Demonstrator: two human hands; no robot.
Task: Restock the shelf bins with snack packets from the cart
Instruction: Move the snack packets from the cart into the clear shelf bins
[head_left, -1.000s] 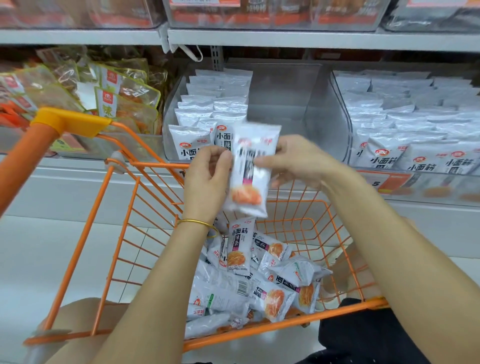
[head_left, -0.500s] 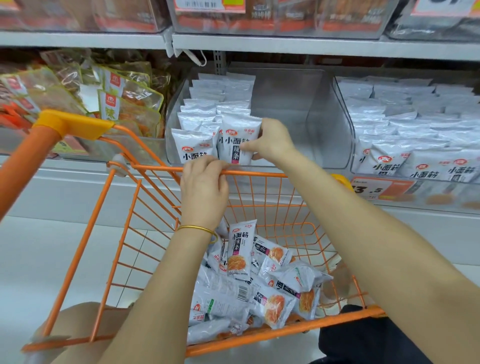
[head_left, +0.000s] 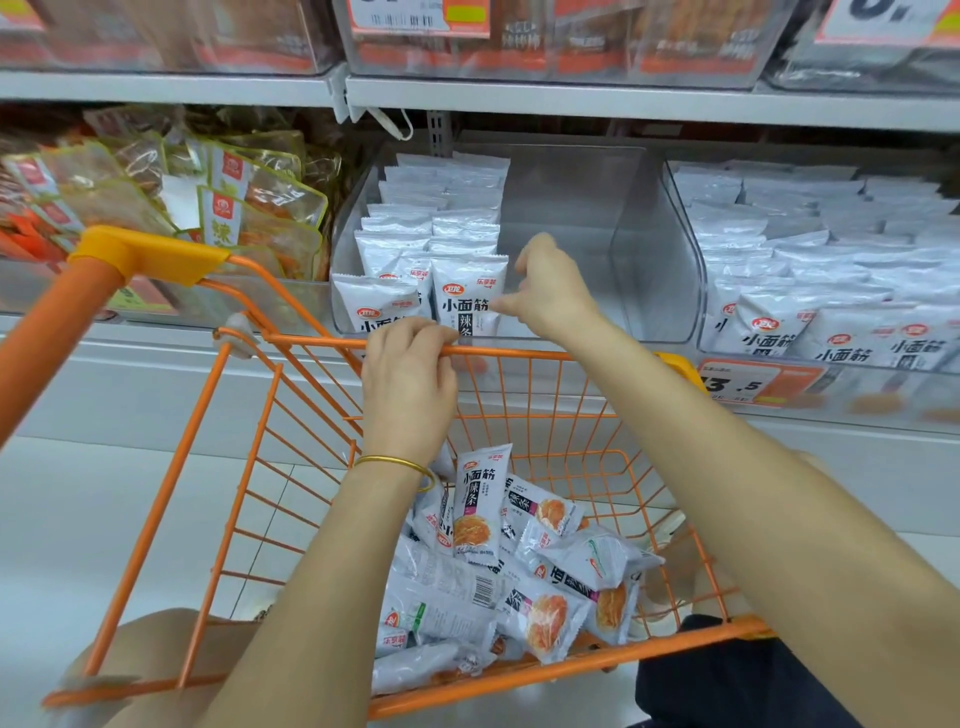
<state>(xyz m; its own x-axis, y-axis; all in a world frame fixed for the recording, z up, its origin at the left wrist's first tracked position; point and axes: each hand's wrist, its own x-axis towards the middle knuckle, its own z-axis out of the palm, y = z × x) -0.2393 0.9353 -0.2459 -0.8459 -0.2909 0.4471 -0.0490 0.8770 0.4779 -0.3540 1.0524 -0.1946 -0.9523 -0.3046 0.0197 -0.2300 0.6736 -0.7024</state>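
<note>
One packet stood frontmost in the bin, my right hand touching its edge, fingers loosely curled, holding nothing. My left hand gripped the cart rim.

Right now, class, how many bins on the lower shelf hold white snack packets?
2. The centre bin, filled only on its left side, and the right bin, nearly full. More may lie beyond the frame's right edge.

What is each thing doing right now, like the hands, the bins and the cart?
Cart, part-filled with loose packets.
Left hand, gripping the cart rim.
Right hand, loose, fingertips beside the front packet.
Front packet, upright in the middle bin.
Middle bin, left half packed, right half bare.
Right bin, full.
</note>
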